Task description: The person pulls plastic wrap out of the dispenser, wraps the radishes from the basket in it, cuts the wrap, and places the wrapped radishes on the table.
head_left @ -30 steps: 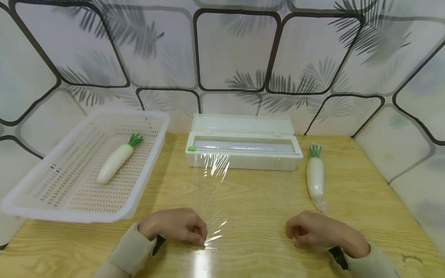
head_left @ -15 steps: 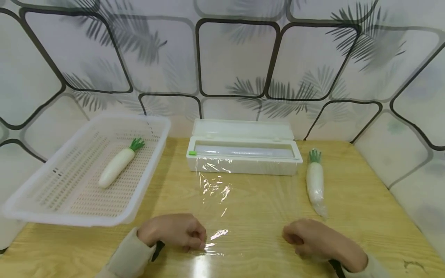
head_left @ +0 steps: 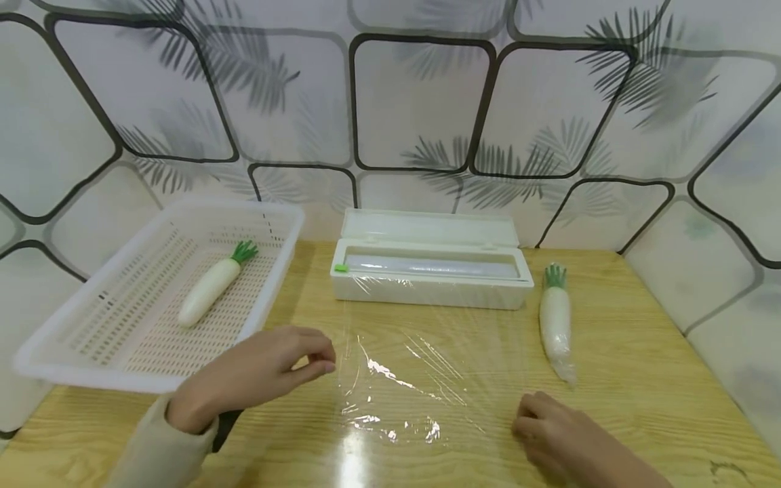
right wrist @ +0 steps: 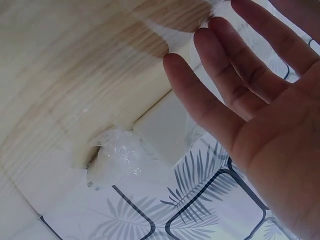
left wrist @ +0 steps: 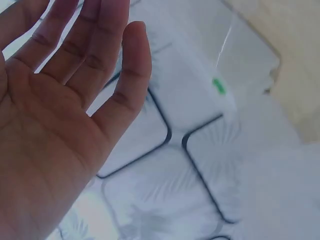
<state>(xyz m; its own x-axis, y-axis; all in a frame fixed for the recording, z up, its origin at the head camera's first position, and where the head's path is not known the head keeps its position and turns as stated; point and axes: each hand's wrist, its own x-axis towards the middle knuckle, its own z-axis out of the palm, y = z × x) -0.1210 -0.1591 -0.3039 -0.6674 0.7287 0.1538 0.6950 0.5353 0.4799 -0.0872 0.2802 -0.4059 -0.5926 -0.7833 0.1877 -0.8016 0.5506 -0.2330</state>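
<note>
A sheet of clear plastic wrap (head_left: 421,379) runs from a white wrap dispenser (head_left: 427,228) across the wooden table toward me. My left hand (head_left: 259,369) hangs to the left of the sheet, in front of the basket, and holds nothing. Its fingers are loosely bent in the left wrist view, apart from the wrap. My right hand (head_left: 558,434) is at the sheet's near right edge, fingertips (right wrist: 172,62) close over the table and fairly straight. A white radish (head_left: 556,325) wrapped in plastic lies beyond that hand, its green top pointing away.
A white perforated basket (head_left: 45,356) on the left holds another white radish (head_left: 210,291) with a green top. The dispenser's lid stands raised against the patterned wall (head_left: 421,102), and a green slider (head_left: 341,268) sits at its left end.
My left hand has let go of the wrap's near left corner and moved up and left. The sheet now lies lower and wrinkled at its near edge. My right hand has shifted slightly right.
</note>
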